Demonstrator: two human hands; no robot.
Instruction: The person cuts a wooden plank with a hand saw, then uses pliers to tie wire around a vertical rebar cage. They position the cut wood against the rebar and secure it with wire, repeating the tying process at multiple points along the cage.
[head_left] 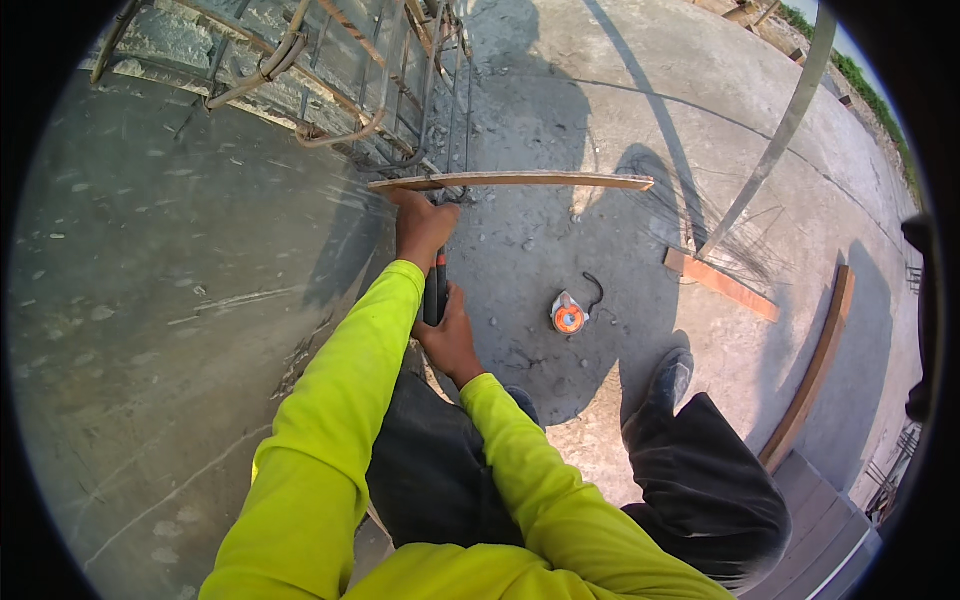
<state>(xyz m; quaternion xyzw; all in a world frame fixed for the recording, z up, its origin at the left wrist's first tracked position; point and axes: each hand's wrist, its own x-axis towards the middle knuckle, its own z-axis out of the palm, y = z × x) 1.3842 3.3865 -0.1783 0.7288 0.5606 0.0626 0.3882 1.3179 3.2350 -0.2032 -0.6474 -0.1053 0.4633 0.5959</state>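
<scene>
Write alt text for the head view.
The left hand is at one end of a wooden strip while the right hand holds a black-handled tool, near a rebar cage. An orange-and-white tape measure lies on the concrete.

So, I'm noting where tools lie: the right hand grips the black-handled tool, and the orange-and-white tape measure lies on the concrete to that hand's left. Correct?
Not quite; the side is wrong. In the head view, the tape measure lies on the concrete to the right of the right hand, which does grip the black-handled tool.
</scene>
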